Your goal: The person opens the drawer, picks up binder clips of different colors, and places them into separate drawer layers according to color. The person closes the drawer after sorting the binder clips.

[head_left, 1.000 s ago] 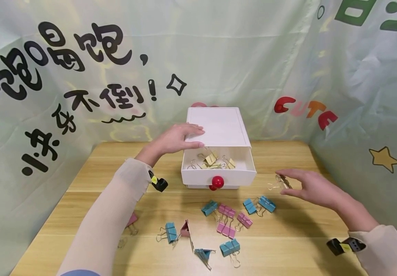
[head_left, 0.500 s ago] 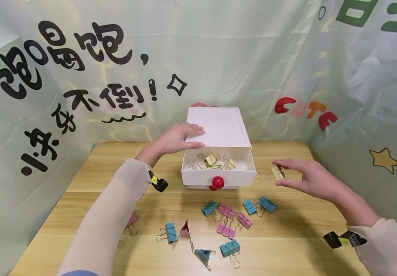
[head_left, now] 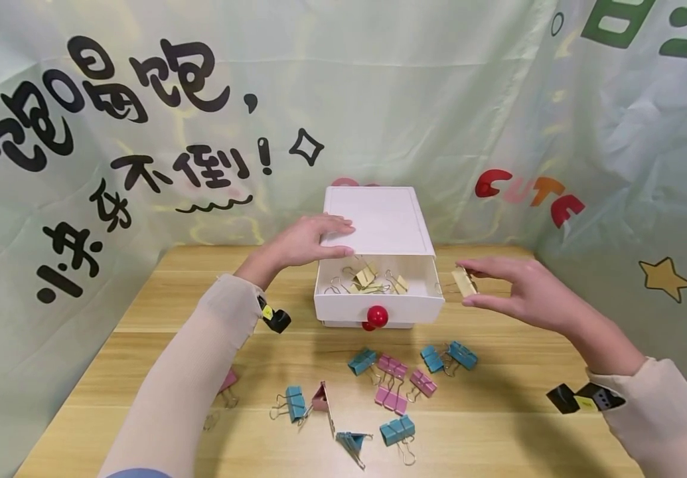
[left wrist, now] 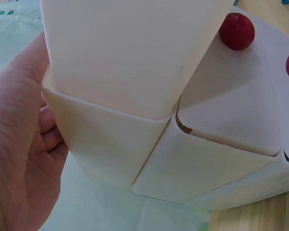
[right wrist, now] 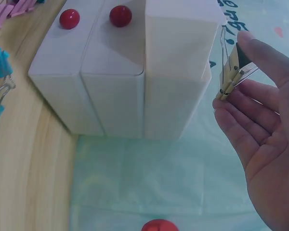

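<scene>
A white drawer cabinet (head_left: 376, 219) with red knobs stands at the back of the table, its top drawer (head_left: 343, 309) pulled out. Several yellow binder clips (head_left: 366, 275) lie inside that drawer. My left hand (head_left: 301, 240) rests on the cabinet's top at the left edge, fingers fairly straight; the left wrist view has it beside the cabinet wall (left wrist: 106, 139). To the right of the drawer, in the air, my right hand (head_left: 531, 292) pinches a yellow binder clip (head_left: 464, 282) between thumb and fingers. Its wire handles point toward the drawer.
In front of the cabinet lie blue binder clips (head_left: 399, 429) and pink binder clips (head_left: 391, 398), scattered over the wooden table (head_left: 474, 425). One pink clip (head_left: 229, 380) is partly behind my left forearm. A printed curtain (head_left: 439, 119) hangs behind and at both sides.
My right hand has moved left and up toward the drawer with the yellow binder clip, which has turned to show its yellow face. The left hand and the drawer have stayed put.
</scene>
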Demonstrator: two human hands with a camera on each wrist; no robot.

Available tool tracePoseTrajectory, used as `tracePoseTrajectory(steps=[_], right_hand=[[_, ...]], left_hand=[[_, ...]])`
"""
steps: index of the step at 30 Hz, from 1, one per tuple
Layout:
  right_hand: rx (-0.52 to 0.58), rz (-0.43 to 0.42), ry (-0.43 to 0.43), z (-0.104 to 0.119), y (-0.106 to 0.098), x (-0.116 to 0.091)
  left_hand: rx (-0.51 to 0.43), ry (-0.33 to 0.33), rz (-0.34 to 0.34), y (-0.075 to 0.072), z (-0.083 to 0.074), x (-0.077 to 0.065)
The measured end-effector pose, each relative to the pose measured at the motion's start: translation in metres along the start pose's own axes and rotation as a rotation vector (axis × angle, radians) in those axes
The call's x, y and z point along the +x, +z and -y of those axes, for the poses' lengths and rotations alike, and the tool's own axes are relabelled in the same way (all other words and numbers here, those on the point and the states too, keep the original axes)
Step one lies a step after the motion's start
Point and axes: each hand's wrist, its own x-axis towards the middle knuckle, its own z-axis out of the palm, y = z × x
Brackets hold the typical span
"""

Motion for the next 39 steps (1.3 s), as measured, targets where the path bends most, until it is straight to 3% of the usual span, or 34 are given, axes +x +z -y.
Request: tracePoseTrajectory(steps=[9, 25, 29, 39], right_hand=[[0.021, -0.013, -0.076, 0.01, 0.005, 0.018], [-0.068, -0.007, -0.172, 0.027, 0.028, 0.05], [-0.079, 0.012, -0.165, 0.03, 0.032, 0.057], [-0.06, 0.123, -0.055, 0.032, 0.038, 0.061]], left_hand=[[-0.001, 0.009, -0.002, 0.0, 0.002, -0.001], [-0.024, -0.001, -0.01, 0.001, 0.003, -0.003], [-0.026, 0.0, -0.009, 0.001, 0.002, -0.003], [-0.029, 0.012, -0.013, 0.002, 0.002, -0.002]])
